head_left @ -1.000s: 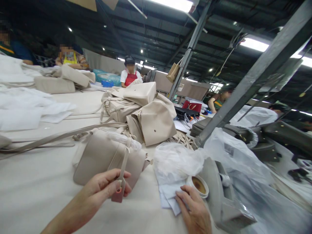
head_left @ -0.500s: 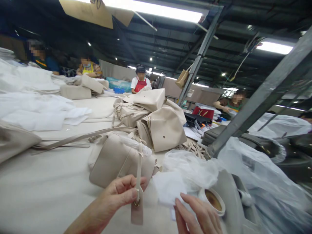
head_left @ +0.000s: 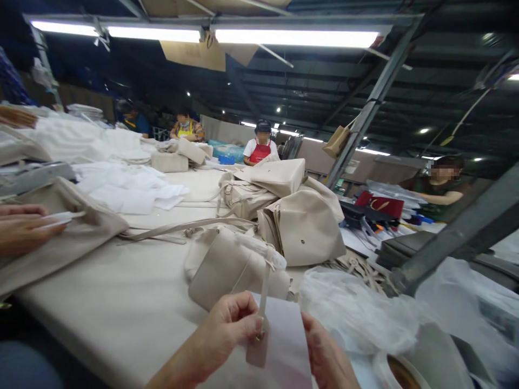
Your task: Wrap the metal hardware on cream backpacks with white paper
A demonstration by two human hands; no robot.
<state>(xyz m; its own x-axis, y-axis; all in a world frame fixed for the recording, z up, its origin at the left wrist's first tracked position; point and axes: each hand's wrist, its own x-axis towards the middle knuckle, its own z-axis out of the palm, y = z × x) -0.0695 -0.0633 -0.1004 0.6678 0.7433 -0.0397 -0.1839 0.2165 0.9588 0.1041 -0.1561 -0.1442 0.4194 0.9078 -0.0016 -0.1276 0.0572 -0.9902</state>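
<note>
My left hand point(head_left: 227, 329) pinches the beige strap tag point(head_left: 258, 346) with a small metal ring, which hangs from the cream handbag point(head_left: 229, 267) lying on the table point(head_left: 121, 302). My right hand point(head_left: 328, 359) holds a white sheet of paper point(head_left: 284, 335) just behind the tag. The strap runs up from the tag to the bag's top, where clear plastic wrapping sits.
More cream bags point(head_left: 302, 224) are piled behind. Clear plastic bags point(head_left: 357, 308) and a tape roll point(head_left: 399, 373) lie right. A grey metal post point(head_left: 458, 232) slants across the right. Another person's hand point(head_left: 24, 229) rests on a bag at left. Several workers sit farther back.
The view has swung left and up. My right hand has lifted the white paper from beside the tape roll and brought it behind the tag. My left hand still grips the tag.
</note>
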